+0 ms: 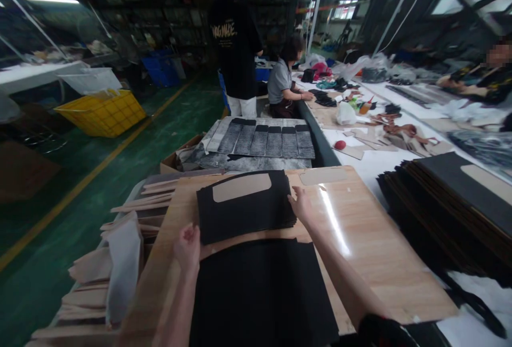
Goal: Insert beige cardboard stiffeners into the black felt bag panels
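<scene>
A stack of black sheets (248, 216) lies on the wood-grain board, with a beige rounded piece (242, 187) on its top sheet. Just left of this stack is my left hand (188, 244), its fingers curled in and nothing visible in them. My right hand (301, 206) is at the stack's right edge, thumb and fingers apart, seemingly touching the sheet edges. Nearer to me lies a larger black piece (264, 293) with a curved top edge, between my forearms. Another beige piece (323, 176) rests flat at the board's far edge.
The wood-grain board (384, 261) spans the front. A tall stack of black panels (448, 214) stands at right; beige pieces (86, 283) hang at left. Beyond are striped dark pieces (264, 140), a long white table (370, 158), a yellow basket (104, 114) and several people.
</scene>
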